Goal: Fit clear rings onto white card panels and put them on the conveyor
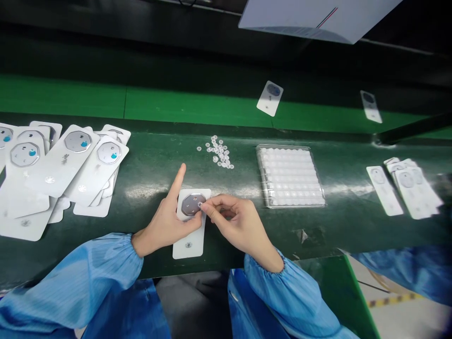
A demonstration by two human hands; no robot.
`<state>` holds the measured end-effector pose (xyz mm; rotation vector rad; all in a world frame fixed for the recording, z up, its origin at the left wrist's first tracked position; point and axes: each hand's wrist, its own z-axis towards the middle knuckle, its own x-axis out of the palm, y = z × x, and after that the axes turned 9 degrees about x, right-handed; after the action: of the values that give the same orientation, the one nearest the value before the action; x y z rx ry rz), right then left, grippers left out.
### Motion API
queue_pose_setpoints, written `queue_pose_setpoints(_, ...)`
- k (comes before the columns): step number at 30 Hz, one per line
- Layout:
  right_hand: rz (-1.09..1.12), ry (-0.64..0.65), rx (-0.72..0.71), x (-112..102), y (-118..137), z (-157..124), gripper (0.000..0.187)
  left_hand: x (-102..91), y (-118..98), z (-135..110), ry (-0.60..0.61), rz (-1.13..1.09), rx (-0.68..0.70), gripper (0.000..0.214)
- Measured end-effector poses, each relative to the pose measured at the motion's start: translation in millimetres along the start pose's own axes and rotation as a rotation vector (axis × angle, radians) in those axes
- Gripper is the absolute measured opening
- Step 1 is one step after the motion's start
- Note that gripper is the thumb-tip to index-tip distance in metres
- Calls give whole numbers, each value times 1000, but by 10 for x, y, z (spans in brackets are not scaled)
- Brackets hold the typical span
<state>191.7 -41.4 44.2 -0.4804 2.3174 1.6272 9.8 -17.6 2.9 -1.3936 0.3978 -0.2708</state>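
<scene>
A white phone back cover (190,235) with a grey octagonal camera area lies flat on the green bench in front of me. My left hand (169,216) rests over its left edge, index finger stretched away from me and thumb across the cover below the camera area. Between the thumb and index finger of my right hand (236,219) is a small clear round piece (200,205), pinched at the right edge of the camera area. Beyond the cover lies a loose scatter of similar small clear discs (219,153).
A clear tray of white round pieces (291,176) stands to the right. Overlapping covers (60,169) are heaped at left, and another stack (411,188) lies far right. Single covers (270,99) lie on the green strip behind. A blue sleeve (409,270) shows at lower right.
</scene>
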Motion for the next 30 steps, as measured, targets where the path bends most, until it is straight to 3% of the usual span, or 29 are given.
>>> queue_pose_setpoints(6, 7, 38, 47, -8, 8, 10, 36, -15, 6, -1, 32, -48, 15, 105)
queue_pose_setpoints(10, 51, -18, 104, -55, -18, 85, 41, -48, -21, -21, 32, -191, -20, 100)
queue_pose_setpoints(13, 160, 26, 130, -48, -54, 150, 45, -74, -50, -20, 36, -316, -76, 97)
queue_pose_setpoints(17, 244, -20, 1, 95, -116, 102, 42, -50, -65, 44, -58, -364, -150, 90)
queue_pose_setpoints(22, 310, 219, 4, 303, -206, -45, 51, -37, -73, 199, -229, -368, -174, 73)
queue_pose_setpoints(24, 307, 208, -6, 272, -152, 130, 48, -190, -101, 271, -274, -195, -50, 76)
queue_pose_setpoints(27, 204, 7, -133, 84, 174, 828, 42, -641, -173, 318, -395, 441, 187, 84)
queue_pose_setpoints(28, 159, -69, -179, 11, 346, 1125, 41, -815, -197, 310, -437, 688, 185, 82)
queue_pose_setpoints(30, 30, -171, -207, -104, 715, 1659, 41, -1125, -230, 274, -465, 1078, 25, 70)
